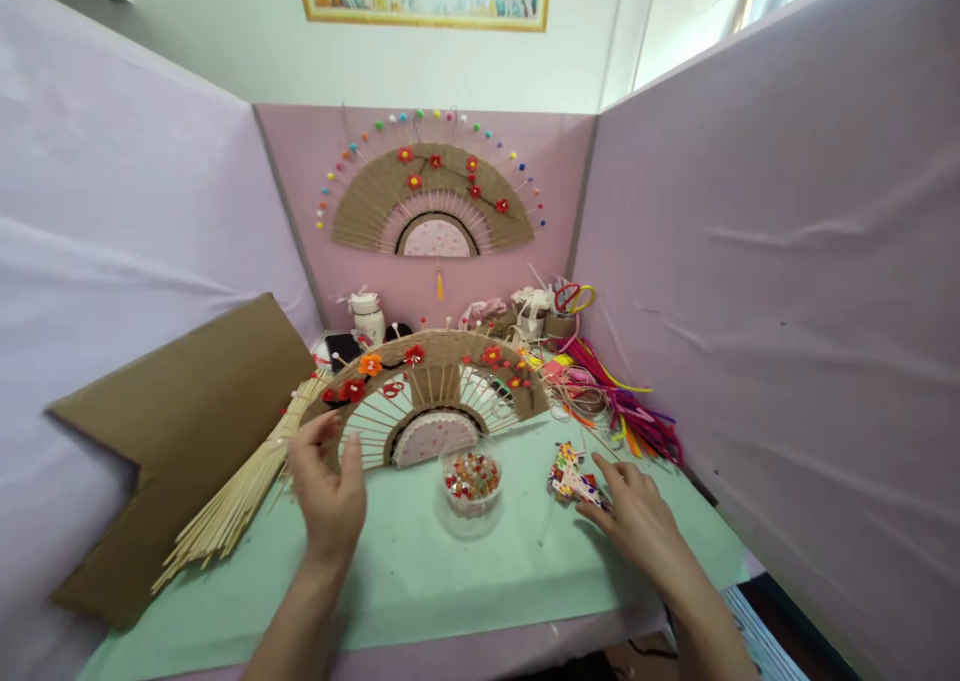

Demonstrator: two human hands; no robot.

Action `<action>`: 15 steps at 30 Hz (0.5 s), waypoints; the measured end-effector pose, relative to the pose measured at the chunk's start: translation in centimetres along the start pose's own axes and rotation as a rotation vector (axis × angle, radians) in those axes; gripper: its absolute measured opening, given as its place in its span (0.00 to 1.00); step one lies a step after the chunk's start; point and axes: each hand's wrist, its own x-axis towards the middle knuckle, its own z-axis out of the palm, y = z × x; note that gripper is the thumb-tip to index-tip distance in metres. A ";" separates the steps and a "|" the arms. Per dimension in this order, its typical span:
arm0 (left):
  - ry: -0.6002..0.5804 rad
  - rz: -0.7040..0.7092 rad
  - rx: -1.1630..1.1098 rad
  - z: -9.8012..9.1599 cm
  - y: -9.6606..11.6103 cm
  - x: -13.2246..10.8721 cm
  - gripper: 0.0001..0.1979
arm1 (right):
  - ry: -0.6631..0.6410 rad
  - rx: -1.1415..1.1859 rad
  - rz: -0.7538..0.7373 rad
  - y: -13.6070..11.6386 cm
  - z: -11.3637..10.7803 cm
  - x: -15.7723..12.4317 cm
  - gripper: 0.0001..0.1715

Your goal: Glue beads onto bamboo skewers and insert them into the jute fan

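Observation:
A brown paper fan (431, 386) with red and orange flowers and bare wooden ribs stands on the green mat (420, 571). My left hand (328, 486) is at the fan's left end, thumb and fingers apart around the ribs there. My right hand (637, 516) lies on the mat at the right, fingers stretched toward a small multicoloured patterned piece (571, 479) that its fingertips touch. A clear cup of coloured beads (472, 481) sits between my hands, in front of the fan.
A bundle of thin wooden sticks (240, 491) lies at the left over a brown cardboard sheet (180, 431). Coloured pipe cleaners (630, 411), jars and ribbon spools crowd the back right. A finished fan (433, 196) hangs on the pink back wall. Cloth partitions enclose both sides.

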 end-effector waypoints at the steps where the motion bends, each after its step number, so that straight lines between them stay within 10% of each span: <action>1: -0.131 -0.012 0.002 0.3 0.7 -1.0 0.18 | -0.018 0.005 0.004 -0.2 0.1 0.0 0.35; 7: -0.636 -0.029 0.014 2.2 4.2 -6.1 0.28 | -0.101 0.131 -0.026 0.4 2.1 0.3 0.32; 15: -0.601 -0.030 0.010 4.4 5.6 -6.7 0.21 | 0.072 0.648 0.044 4.7 2.8 0.7 0.28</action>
